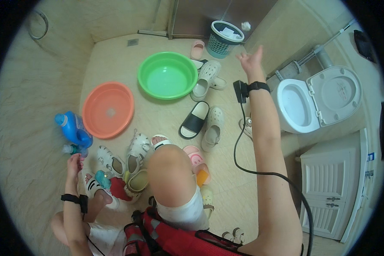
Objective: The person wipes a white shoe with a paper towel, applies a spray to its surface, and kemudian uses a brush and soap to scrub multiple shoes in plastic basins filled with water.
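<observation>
My right hand is stretched out with its fingers apart, holding nothing, just below a crumpled white wad that appears in mid-air beside a lattice waste basket with white paper in it. At the left, my left hand is at a small clear bottle with a green cap; whether the fingers touch it cannot be told. A blue detergent bottle stands just beyond. An orange basin and a green basin holding liquid rest on the tiled floor.
Clogs, slides and sandals lie about my feet, among them a black and white slide, a white clog and a pink slide. A red cloth and an orange item lie nearby. At right are a toilet and a louvred cabinet.
</observation>
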`<state>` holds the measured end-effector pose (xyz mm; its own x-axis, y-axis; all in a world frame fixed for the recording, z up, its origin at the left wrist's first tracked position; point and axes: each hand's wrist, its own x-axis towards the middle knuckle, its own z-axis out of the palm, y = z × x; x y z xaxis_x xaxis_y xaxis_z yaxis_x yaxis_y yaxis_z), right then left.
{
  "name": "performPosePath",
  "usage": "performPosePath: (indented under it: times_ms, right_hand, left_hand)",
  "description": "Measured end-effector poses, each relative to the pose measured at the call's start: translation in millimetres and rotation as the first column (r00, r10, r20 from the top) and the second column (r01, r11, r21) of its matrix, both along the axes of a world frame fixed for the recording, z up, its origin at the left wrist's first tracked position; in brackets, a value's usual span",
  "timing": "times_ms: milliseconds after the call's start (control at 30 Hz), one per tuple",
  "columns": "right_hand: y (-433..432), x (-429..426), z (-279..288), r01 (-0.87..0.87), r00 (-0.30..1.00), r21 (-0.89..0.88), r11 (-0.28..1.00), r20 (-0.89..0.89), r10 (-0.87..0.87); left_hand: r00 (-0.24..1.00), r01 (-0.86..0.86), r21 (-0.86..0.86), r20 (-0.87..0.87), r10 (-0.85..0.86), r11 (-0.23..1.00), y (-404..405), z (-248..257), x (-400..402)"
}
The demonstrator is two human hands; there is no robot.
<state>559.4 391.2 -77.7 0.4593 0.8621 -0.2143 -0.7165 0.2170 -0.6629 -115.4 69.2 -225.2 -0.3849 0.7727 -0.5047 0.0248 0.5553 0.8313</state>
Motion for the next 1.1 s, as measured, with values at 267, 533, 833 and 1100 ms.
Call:
performPosePath:
  times_ms: [267,533,833,1100]
  right_hand:
    - [-168,-92,-101,-0.553,0.581,-0.463,0.692,0.382,0.719]
    - [-358,-85,-159,-0.419,0.483,-0.688,0.593,0.384,0.787]
    - [-418,-88,-141,-0.373,0.61,-0.775,0.51,0.21,0.764]
    - [-442,-100,-152,-0.351,0.752,-0.777,0.522,0.098,0.652]
  left_hand:
    - [0.993,-0.008,0.106,0.118,-0.005,0.994,-26,-21,-10]
    - [0.748,0.384,-0.174,-0.517,-0.416,0.907,-39,-69,41]
    - [0.335,0.434,-0.363,-0.784,-0.522,0.824,-82,-145,43]
    - [0.306,0.413,-0.311,-0.838,-0.452,0.856,-77,-176,42]
